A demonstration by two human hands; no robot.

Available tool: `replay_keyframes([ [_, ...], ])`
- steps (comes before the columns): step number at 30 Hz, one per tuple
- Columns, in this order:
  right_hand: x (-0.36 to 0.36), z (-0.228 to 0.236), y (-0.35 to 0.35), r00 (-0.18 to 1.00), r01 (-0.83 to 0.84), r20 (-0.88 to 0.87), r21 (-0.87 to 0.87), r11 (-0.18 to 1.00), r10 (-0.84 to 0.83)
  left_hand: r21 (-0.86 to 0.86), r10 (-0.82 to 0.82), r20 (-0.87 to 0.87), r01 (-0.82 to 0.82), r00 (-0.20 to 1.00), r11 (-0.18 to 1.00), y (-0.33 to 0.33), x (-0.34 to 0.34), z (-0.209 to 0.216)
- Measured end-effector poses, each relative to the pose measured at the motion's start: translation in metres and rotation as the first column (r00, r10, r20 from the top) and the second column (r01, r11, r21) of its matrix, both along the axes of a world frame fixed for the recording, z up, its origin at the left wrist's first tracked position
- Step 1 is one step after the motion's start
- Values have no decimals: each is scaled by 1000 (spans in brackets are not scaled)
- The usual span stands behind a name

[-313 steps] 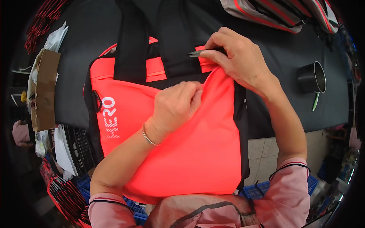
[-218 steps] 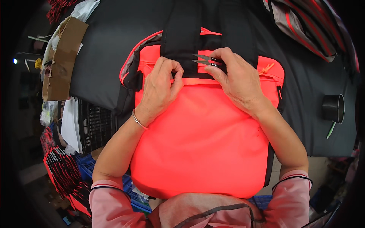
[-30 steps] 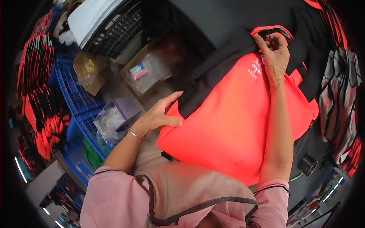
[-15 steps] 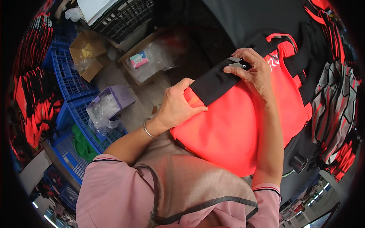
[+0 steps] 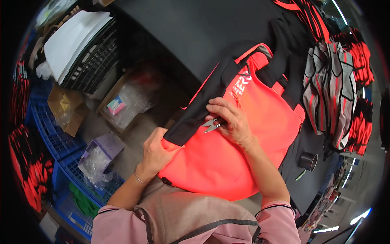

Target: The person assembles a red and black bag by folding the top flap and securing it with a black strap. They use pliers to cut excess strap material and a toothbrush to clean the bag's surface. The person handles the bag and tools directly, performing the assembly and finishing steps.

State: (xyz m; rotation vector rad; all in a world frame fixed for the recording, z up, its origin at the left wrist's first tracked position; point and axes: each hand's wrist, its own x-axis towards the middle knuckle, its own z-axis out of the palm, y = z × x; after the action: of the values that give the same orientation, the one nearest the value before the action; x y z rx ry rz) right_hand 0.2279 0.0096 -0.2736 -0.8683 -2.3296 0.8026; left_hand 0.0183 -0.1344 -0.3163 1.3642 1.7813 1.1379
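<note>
1 coral-and-black bag (image 5: 211,162) overhangs the near edge of the black table (image 5: 174,32). The left hand (image 5: 155,151), closed, pinches the bag's side near its bottom; the right hand (image 5: 235,124), half-curled, grips small metal snips (image 5: 213,128).

White block lettering (image 5: 242,84), striped at one end, on coral bag's (image 5: 217,164) front; no other print legible.
</note>
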Motion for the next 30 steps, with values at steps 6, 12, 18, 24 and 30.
replay_keyframes([
  [6, 0, -3, -4, 997, -8, -79, -88, 996, 1, 5, -11, -53, 11, 999, 1000, -6, 1, -3],
  [12, 7, -2, -3, 987, -8, -156, -287, 958, -38, -25, -32, -67, 30, 997, 999, -3, 4, -4],
  [18, 61, 38, 28, 777, 407, -248, -503, 763, -578, -217, -80, 342, 162, 936, 963, 1, -23, -31],
  [24, 250, 71, 101, 350, 893, -250, -201, 402, -903, 55, -166, 319, 157, 933, 986, 49, -45, 20],
  [30, 288, 37, 166, 295, 886, 11, -378, 269, -955, 277, -653, -441, 786, 615, 553, 182, 83, 123],
])
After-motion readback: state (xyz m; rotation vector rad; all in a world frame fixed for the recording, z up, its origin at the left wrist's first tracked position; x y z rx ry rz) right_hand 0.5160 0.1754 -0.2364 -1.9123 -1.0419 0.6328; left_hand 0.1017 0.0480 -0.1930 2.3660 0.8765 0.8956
